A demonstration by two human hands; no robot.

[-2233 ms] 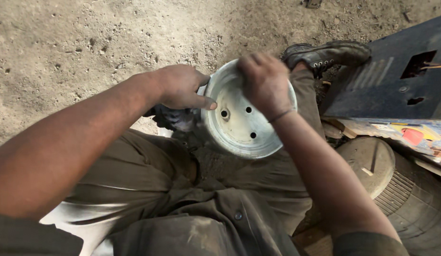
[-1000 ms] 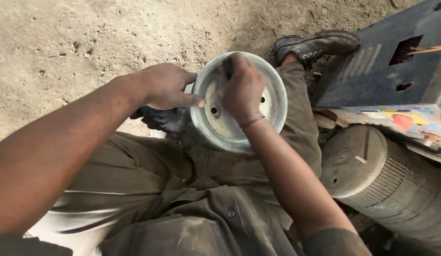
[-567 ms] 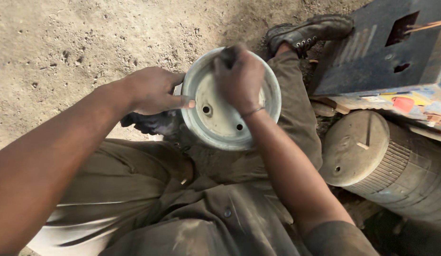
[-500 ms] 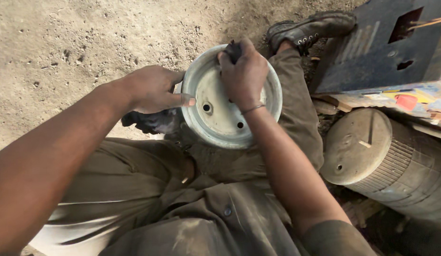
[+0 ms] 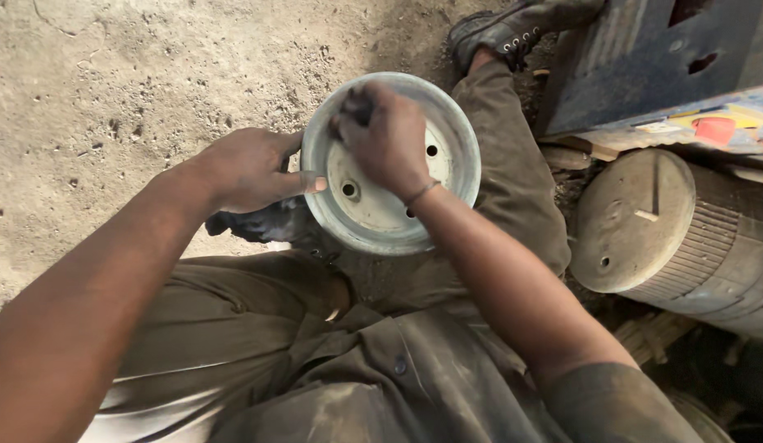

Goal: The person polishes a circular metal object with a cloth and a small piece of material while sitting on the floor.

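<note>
Work area: bare, dusty concrete floor (image 5: pixel 111 74), seen from above; the person sits on it. The round, pale grey metal disc with a raised rim and small holes (image 5: pixel 373 215) rests on the lap, against the olive-green trousers (image 5: pixel 504 164). A ribbed, drum-shaped metal cylinder (image 5: pixel 668 226) lies right of the disc; a dark blue metal panel (image 5: pixel 644 57) stands beyond it. A black boot (image 5: pixel 500 29) lies above the disc.

Left hand (image 5: pixel 246 168): grip closed on the disc's left rim, thumb across the edge. Right hand (image 5: pixel 385 135): grip clenched around a small dark object, too hidden to identify, pressed on the disc face.
</note>
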